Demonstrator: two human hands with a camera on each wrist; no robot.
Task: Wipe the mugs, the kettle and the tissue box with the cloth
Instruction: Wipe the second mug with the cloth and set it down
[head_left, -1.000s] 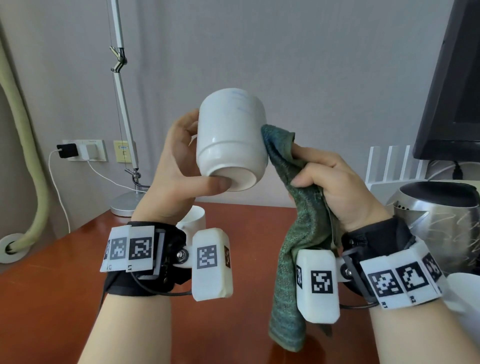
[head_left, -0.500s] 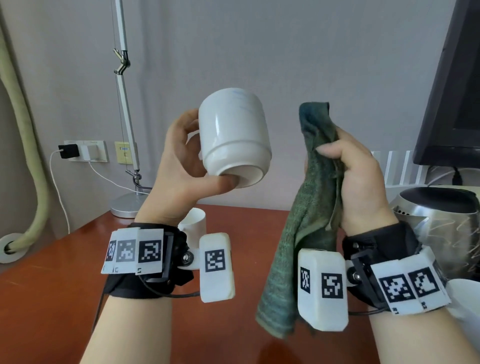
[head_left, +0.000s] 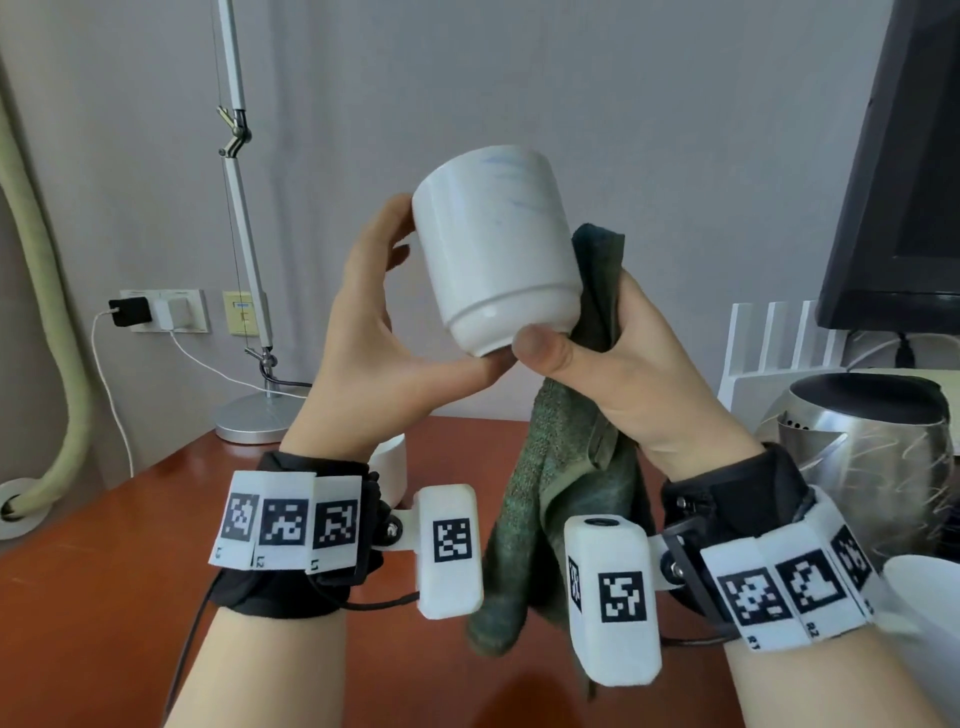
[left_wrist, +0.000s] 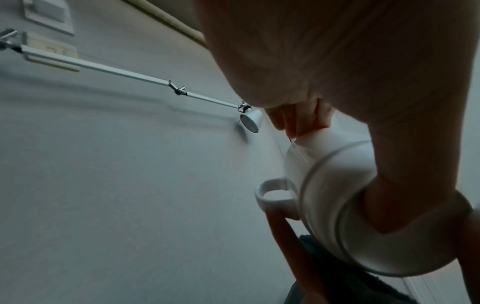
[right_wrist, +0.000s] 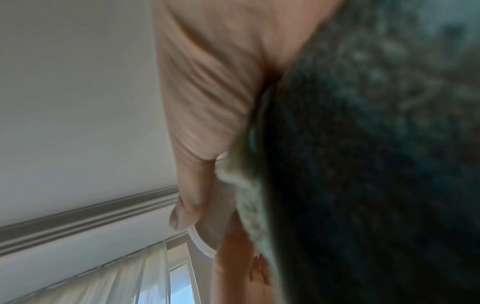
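Above the red-brown counter (head_left: 104, 597) I hold one white mug (head_left: 496, 254) upside down and tilted, its base toward me. My left hand (head_left: 374, 353) is clamped on it, thumb under the base rim and fingers round the far side; in the left wrist view its handle (left_wrist: 276, 195) sticks out to the side. My right hand (head_left: 618, 364) grips the one green cloth (head_left: 566, 499), bunched against the mug's right side, with the thumb tip touching the base rim beside my left thumb. The rest of the cloth hangs down between my two wrists. The right wrist view is blurred, so I can only say that the cloth (right_wrist: 363, 164) fills most of it and what looks like the mug's rim shows behind my thumb.

I count three mugs in all: the one in my hands, a second (head_left: 389, 467) standing on the counter behind my left wrist, and part of a third (head_left: 924, 623) at the right edge. One steel kettle (head_left: 862, 457) stands at the right, behind my right wrist. One desk lamp (head_left: 244, 260) stands at the back left by the wall, and one dark monitor (head_left: 904, 166) is at the upper right.
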